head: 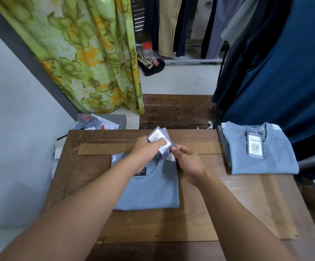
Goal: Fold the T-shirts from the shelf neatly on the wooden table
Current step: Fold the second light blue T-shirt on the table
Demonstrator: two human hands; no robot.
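1. At the centre of the wooden table (228,204), a folded blue T-shirt (149,191) is lying flat with its collar pointing away from the person. Its edges are looking square, so folding of this piece is judged essentially complete.
2. At the table's right edge, a stack of folded T-shirts (262,162) is resting. The top one is showing its own tag (255,146) laid over the neckline, and these are judged finished.
3. Above the central collar, the left hand (145,149) is pinching a bundle of hang tags (159,141), the thumb pressing across the printed face and the fingers lying behind.
4. Just beside it, the right hand (188,162) is pinching the lower corner of the same tags between thumb and fingertips.
5. The central shirt is lying directly under both forearms, nearer the person than the hands. Neither hand is gripping its fabric, and only the tags are being lifted.
6. Judged remaining: settling the tags at the neckline and moving the shirt to the stack. The shelf is not showing, so further shirts cannot be counted.
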